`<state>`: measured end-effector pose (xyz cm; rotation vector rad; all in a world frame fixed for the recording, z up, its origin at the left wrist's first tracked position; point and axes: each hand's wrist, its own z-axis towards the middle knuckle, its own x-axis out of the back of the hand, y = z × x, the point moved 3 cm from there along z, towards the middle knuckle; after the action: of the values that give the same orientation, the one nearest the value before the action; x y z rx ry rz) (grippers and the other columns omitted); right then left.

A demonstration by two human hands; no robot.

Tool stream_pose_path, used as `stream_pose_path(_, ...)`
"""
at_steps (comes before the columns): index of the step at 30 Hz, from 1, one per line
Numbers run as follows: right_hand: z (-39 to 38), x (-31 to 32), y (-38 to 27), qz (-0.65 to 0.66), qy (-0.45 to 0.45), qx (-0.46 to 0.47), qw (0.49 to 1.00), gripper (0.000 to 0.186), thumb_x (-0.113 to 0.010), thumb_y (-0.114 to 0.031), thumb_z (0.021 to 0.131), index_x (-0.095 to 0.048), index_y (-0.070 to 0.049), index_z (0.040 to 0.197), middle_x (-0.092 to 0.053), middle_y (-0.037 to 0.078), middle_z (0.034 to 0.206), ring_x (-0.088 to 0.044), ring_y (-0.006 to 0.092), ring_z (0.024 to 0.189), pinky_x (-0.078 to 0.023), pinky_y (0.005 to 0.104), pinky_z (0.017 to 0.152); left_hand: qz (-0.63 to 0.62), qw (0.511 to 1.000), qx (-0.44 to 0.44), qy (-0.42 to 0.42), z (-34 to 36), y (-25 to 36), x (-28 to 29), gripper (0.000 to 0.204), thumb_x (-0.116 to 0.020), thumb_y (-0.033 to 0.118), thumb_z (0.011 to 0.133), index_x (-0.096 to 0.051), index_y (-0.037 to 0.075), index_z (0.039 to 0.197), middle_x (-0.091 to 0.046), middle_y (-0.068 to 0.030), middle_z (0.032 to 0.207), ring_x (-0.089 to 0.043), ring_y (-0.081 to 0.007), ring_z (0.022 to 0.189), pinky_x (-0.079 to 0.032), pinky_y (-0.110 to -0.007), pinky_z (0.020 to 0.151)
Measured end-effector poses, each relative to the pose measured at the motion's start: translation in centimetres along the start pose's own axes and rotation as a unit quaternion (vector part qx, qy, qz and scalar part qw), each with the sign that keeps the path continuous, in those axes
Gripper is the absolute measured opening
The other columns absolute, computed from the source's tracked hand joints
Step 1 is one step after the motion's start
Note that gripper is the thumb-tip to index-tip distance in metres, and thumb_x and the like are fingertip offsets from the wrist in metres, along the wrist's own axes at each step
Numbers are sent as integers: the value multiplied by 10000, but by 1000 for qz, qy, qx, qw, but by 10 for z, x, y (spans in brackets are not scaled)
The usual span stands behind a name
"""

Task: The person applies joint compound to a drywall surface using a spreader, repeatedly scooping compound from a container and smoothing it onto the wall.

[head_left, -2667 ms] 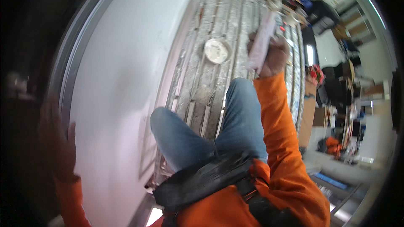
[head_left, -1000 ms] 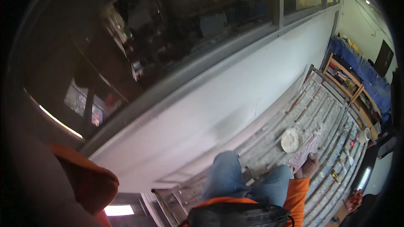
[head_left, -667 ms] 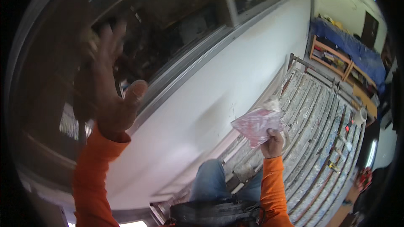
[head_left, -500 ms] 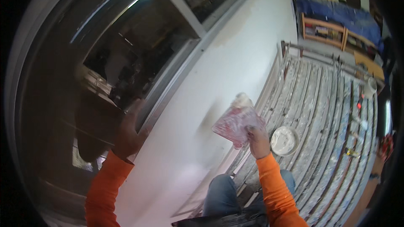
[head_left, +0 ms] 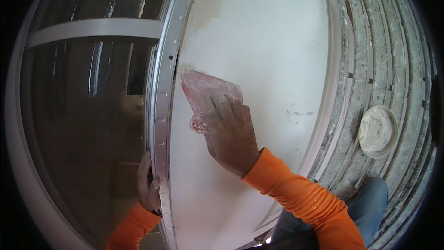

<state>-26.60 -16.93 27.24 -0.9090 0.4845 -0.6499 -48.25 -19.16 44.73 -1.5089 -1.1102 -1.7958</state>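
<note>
My right hand [head_left: 233,136] grips a red putty spreader [head_left: 212,84] smeared with white filler. Its blade lies against the white wall [head_left: 273,51], with one corner close to the metal window frame [head_left: 162,134]. Some of the tool is hidden under my fingers, which stretch over its back. Lower down, my left hand [head_left: 149,190] is hooked around the frame's edge, thumb on the near side and fingers toward the glass.
A round tub [head_left: 396,134] of white putty [head_left: 375,129] stands on the splattered slatted platform [head_left: 365,65] to the right. Dark window glass [head_left: 83,134] fills the left side. My knee [head_left: 374,203] is over the platform's near part.
My right hand has brought the spreader from out in front of the wall to its surface by the frame. My view has turned and come closer to the wall; the left hand stays at the frame.
</note>
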Motion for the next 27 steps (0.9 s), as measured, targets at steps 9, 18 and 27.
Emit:
stream_pose_path(9, 5, -51, -8, -100, 19, 13, 995, 615, -591, -137, 877, -461, 85, 1435, -512, 224, 1410, -537, 349, 1153, -465, 451, 947, -65, 996, 53, 21, 2, 3, -8, 900, -615, 629, 929, -335, 19, 1528, -496, -147, 1418, -536, -246, 1249, -472, -421, 1043)
stream_pose_path(18, -60, -21, -36, -60, -147, 81, 984, 511, -567, -171, 883, -576, 72, 1331, -572, 226, 1324, -568, 323, 1097, -480, 458, 907, -13, 1000, -7, 0, -3, -2, 5, 766, -572, 469, 991, -317, 2, 1542, -437, -172, 1495, -480, -287, 1329, -400, -438, 1107)
stream_pose_path(27, 21, 30, 30, 97, -37, -160, 982, 546, -535, -84, 855, -533, -3, 1395, -651, 127, 1134, -610, 321, 992, -516, 450, 905, -186, 978, 95, 22, -6, 10, -13, 852, -661, 505, 939, -292, 58, 1563, -456, -133, 1475, -543, -254, 1265, -484, -414, 1051)
